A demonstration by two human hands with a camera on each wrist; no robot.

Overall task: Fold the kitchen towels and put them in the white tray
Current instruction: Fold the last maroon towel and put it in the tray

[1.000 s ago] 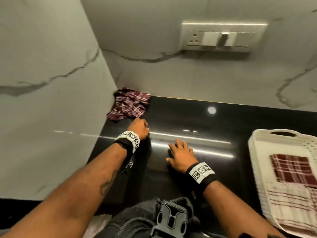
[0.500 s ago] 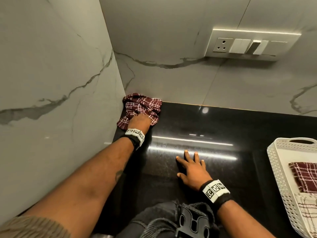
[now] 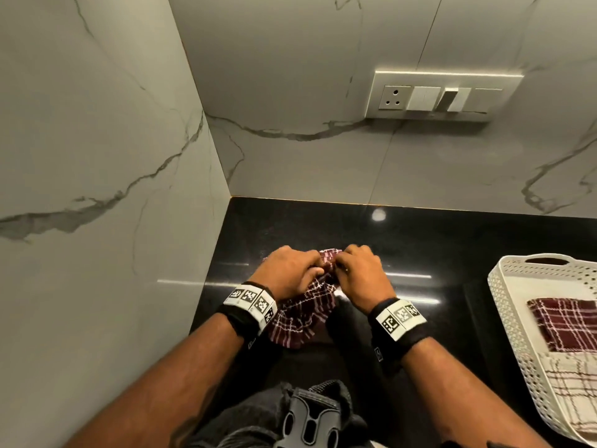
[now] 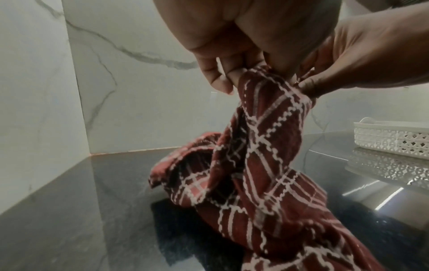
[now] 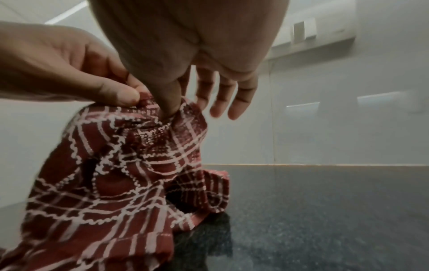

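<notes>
A crumpled maroon checked kitchen towel [image 3: 302,318] hangs from both my hands, its lower part resting on the black counter [image 3: 436,247]. My left hand [image 3: 292,273] pinches its top edge, and my right hand [image 3: 355,273] pinches the same edge right beside it. In the left wrist view the towel [image 4: 267,165] drapes down from my left hand [image 4: 236,73]. In the right wrist view my right hand [image 5: 171,108] pinches the cloth [image 5: 120,165] with thumb and forefinger, its other fingers spread. The white perforated tray [image 3: 504,286] at the right holds a folded maroon towel [image 3: 568,321] and a folded white checked towel [image 3: 571,389].
Marble walls close the counter on the left [image 3: 97,189] and at the back, meeting in a corner. A socket and switch plate [image 3: 442,98] sits on the back wall. The tray [image 4: 390,135] stands on the counter's right side.
My left hand took the towel from the back corner and drew it toward me. My right hand left the counter and joined it on the towel's top edge.
</notes>
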